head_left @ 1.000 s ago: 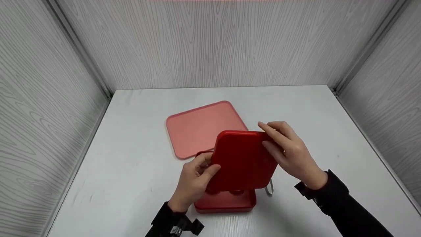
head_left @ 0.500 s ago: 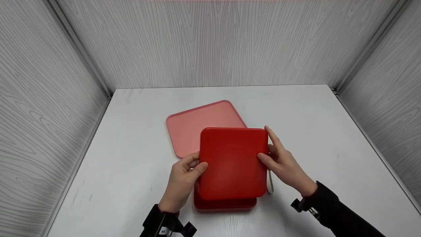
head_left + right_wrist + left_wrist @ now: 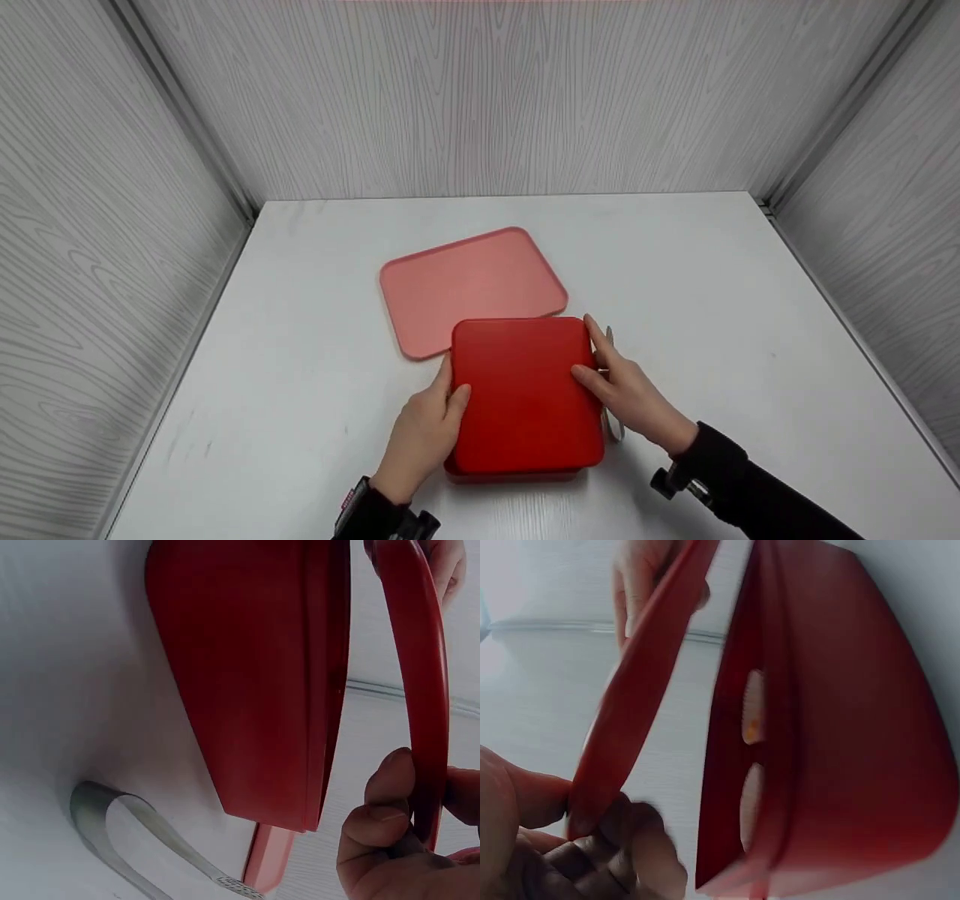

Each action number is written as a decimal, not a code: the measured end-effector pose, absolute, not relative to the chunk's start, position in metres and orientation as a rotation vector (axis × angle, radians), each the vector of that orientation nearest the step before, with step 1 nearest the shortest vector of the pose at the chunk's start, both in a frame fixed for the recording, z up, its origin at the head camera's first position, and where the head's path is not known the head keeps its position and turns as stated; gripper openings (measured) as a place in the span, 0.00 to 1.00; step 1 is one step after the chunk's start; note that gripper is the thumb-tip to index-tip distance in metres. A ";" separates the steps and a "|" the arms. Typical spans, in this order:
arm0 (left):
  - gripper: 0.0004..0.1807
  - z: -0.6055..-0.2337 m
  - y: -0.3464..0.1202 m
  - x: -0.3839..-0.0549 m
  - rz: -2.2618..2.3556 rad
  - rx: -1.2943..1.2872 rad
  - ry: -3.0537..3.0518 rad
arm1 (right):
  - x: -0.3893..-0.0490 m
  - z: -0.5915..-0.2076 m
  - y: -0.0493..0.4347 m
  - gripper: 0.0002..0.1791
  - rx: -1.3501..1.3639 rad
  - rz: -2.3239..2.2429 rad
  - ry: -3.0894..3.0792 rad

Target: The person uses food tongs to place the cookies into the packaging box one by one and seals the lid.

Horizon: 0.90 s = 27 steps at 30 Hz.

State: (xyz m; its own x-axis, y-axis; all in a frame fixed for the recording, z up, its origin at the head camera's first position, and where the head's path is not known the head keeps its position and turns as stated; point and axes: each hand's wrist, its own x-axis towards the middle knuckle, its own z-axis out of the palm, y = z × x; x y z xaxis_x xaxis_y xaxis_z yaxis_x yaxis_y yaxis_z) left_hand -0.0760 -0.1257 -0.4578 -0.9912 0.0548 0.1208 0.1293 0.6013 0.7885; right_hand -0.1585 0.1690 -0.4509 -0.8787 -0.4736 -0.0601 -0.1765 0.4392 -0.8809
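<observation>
Both hands hold a red rounded lid (image 3: 525, 394) above a deep red box (image 3: 862, 727). My left hand (image 3: 421, 435) pinches the lid's left edge, thumb on top and fingers beneath. At the right edge my right hand (image 3: 634, 397) grips it the same way, index finger stretched along the side. Both wrist views show a gap between lid and box rim. Inside the box, pale rounded pieces (image 3: 751, 802) show over the rim, one with an orange spot. From above, the lid covers nearly all the box except its front edge (image 3: 517, 477).
A flat pink tray (image 3: 469, 285) lies behind the box, its near edge partly hidden by the lid. Metal tongs (image 3: 169, 829) lie on the white table (image 3: 712, 300) close to the box's right side. Grey wood-patterned walls (image 3: 480, 97) enclose the table at the back and sides.
The lid has turned from a tilt to squarely over the box and come down towards it. My right hand has slid from its upper corner to the right edge.
</observation>
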 end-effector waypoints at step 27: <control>0.27 -0.470 -0.125 -0.088 -1.007 0.097 -2.966 | -0.165 -0.477 0.146 0.43 -0.591 -1.042 2.689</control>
